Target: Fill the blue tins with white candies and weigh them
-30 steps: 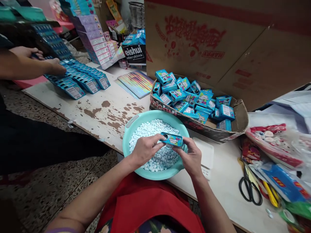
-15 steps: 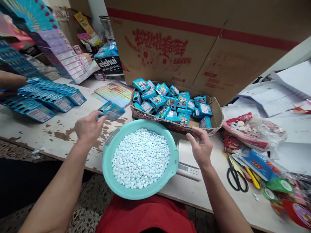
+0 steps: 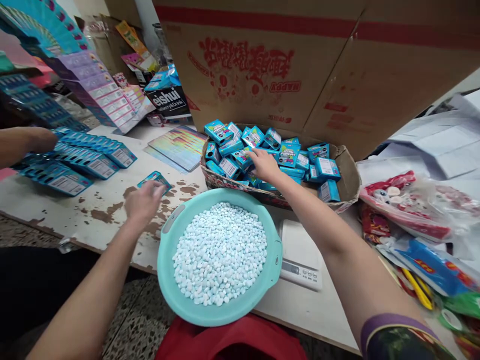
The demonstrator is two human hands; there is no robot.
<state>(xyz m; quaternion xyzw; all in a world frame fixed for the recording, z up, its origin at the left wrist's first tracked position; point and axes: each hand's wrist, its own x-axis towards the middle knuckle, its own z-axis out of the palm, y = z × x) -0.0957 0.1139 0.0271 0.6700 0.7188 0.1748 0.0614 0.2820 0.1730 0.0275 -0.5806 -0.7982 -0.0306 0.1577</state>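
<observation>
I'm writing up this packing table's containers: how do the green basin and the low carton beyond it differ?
The basin is round; the carton is oblong. The basin's rim is smooth, while the carton's edges look ragged. The basin holds loose pale pieces; the carton holds small blue boxes. Both are open-topped.

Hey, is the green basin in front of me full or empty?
Partly full. Pale pieces are heaped across the bottom of the green basin, and a band of bare inner wall shows above them.
</observation>
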